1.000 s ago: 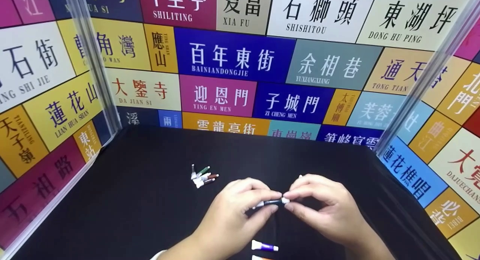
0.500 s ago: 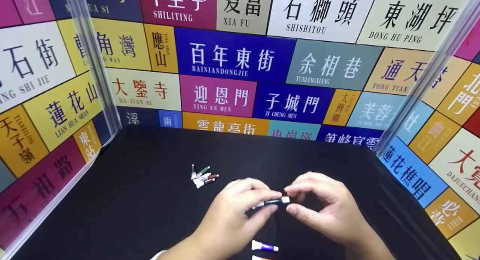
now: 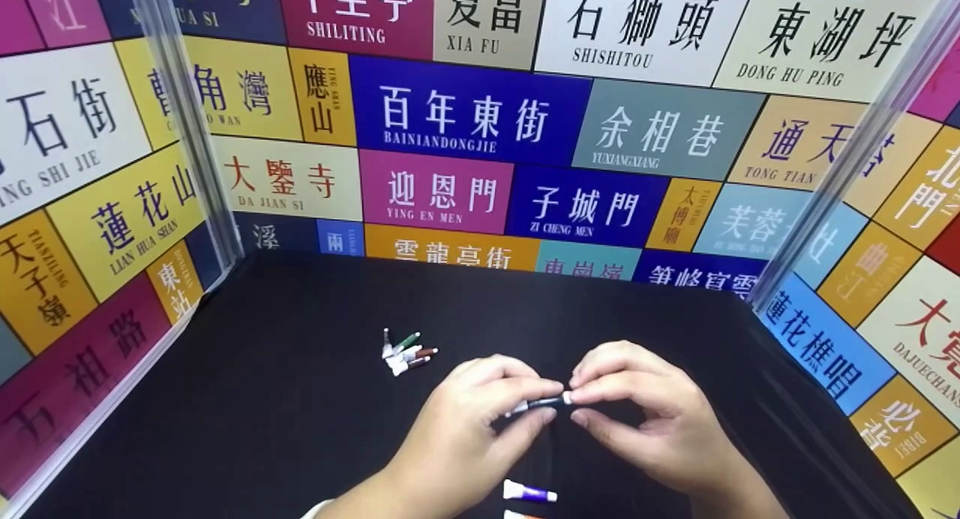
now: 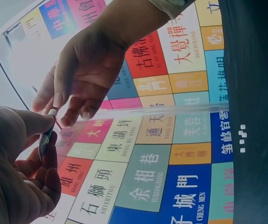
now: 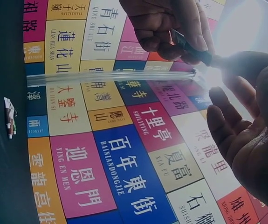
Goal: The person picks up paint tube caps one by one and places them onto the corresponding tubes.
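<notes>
My left hand point(image 3: 480, 421) pinches a small dark paint tube point(image 3: 544, 404) between thumb and fingers, its white cap point(image 3: 568, 398) pointing right. My right hand point(image 3: 652, 414) is at the cap, an index fingertip right against it and the thumb slightly below and apart. In the left wrist view, the right hand point(image 4: 89, 70) hangs with loosely bent fingers over the cap end. The dark tube point(image 5: 189, 46) also shows in the right wrist view, partly covered by the left hand's fingers.
A small pile of paint tubes point(image 3: 405, 352) lies left on the black cloth point(image 3: 285, 399). A purple tube point(image 3: 530, 492) and an orange tube point(image 3: 525, 514) lie near the front edge. Several small white pieces point(image 4: 242, 135) lie on the cloth. Printed panels point(image 3: 465, 106) stand behind.
My right fingers were on the cap, then opened away from it, and now the index fingertip is back at it. My left hand and the tube have stayed still.
</notes>
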### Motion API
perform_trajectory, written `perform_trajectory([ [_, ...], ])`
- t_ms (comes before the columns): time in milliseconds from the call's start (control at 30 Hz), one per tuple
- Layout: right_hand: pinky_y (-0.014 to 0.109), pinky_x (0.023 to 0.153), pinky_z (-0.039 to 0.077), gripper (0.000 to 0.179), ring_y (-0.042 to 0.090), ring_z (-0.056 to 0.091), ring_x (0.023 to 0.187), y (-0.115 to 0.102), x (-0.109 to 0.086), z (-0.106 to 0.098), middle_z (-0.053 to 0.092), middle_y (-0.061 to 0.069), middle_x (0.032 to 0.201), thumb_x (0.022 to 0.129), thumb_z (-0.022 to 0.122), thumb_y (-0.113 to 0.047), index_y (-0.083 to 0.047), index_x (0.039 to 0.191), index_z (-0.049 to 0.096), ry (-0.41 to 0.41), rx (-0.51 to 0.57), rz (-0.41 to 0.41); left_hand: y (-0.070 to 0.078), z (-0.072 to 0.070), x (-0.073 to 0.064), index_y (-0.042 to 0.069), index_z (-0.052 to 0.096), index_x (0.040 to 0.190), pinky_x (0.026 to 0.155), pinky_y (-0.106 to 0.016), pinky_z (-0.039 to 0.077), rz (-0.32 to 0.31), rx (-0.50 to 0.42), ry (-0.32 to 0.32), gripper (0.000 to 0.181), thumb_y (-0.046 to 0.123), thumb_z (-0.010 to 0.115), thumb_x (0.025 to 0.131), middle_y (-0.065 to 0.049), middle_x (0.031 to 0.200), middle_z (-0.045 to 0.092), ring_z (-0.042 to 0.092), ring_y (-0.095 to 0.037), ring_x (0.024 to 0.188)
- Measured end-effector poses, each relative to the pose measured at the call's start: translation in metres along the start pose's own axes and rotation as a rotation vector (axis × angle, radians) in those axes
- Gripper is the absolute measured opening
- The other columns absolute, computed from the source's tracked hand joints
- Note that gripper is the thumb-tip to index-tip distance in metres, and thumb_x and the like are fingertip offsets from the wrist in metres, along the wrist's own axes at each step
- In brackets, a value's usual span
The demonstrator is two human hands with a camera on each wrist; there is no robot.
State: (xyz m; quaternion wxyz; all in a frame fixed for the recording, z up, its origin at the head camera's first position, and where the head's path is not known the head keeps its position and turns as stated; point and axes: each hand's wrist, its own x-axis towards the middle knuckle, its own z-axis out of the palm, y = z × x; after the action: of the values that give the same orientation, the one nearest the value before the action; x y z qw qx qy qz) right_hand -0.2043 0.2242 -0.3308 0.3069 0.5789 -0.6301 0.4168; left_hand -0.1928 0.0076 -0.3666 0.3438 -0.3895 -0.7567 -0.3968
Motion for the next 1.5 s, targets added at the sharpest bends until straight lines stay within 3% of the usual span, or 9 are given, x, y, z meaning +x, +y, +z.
perform_trajectory([
  [200, 0.026, 0.084, 0.052, 0.032, 0.022, 0.062, 0.089, -0.002, -0.001, 0.001, 0.064, 0.013, 0.092, 0.068, 0.078, 0.016, 0.002, 0.096, 0.072, -0.01, -0.021, 0.035, 0.001, 0.0, 0.0, 0.027, 0.074, 0.11, 0.085, -0.022, 0.048, 0.028, 0.0, 0.009, 0.021, 0.023, 0.074, 0.089, 0.014, 0.103, 0.069, 0.061, -0.005, 0.096],
  [533, 0.022, 0.077, 0.051, 0.035, 0.017, 0.063, 0.081, -0.004, -0.001, 0.002, 0.068, 0.01, 0.086, 0.067, 0.077, 0.019, -0.001, 0.094, 0.073, 0.003, -0.076, 0.132, 0.002, -0.001, 0.0, 0.027, 0.074, 0.11, 0.081, -0.018, 0.047, -0.01, -0.005, -0.011, 0.02, 0.026, 0.072, 0.091, 0.015, 0.104, 0.068, 0.057, -0.003, 0.09],
  [1033, 0.021, 0.078, 0.05, 0.03, 0.015, 0.063, 0.08, -0.006, 0.0, 0.003, 0.069, 0.005, 0.084, 0.069, 0.079, 0.013, -0.005, 0.092, 0.072, -0.011, -0.198, 0.129, -0.002, -0.001, 0.001, 0.028, 0.074, 0.106, 0.08, -0.015, 0.046, -0.02, 0.016, -0.018, 0.017, 0.029, 0.074, 0.089, 0.016, 0.1, 0.068, 0.058, -0.003, 0.091],
  [1500, 0.017, 0.072, 0.05, 0.034, 0.012, 0.061, 0.075, -0.007, 0.0, -0.002, 0.068, 0.004, 0.083, 0.066, 0.079, 0.016, -0.006, 0.092, 0.073, 0.01, -0.237, 0.201, -0.012, 0.002, 0.001, 0.027, 0.075, 0.103, 0.084, -0.02, 0.049, -0.04, 0.041, 0.009, 0.017, 0.029, 0.077, 0.086, 0.016, 0.098, 0.067, 0.061, -0.005, 0.094],
])
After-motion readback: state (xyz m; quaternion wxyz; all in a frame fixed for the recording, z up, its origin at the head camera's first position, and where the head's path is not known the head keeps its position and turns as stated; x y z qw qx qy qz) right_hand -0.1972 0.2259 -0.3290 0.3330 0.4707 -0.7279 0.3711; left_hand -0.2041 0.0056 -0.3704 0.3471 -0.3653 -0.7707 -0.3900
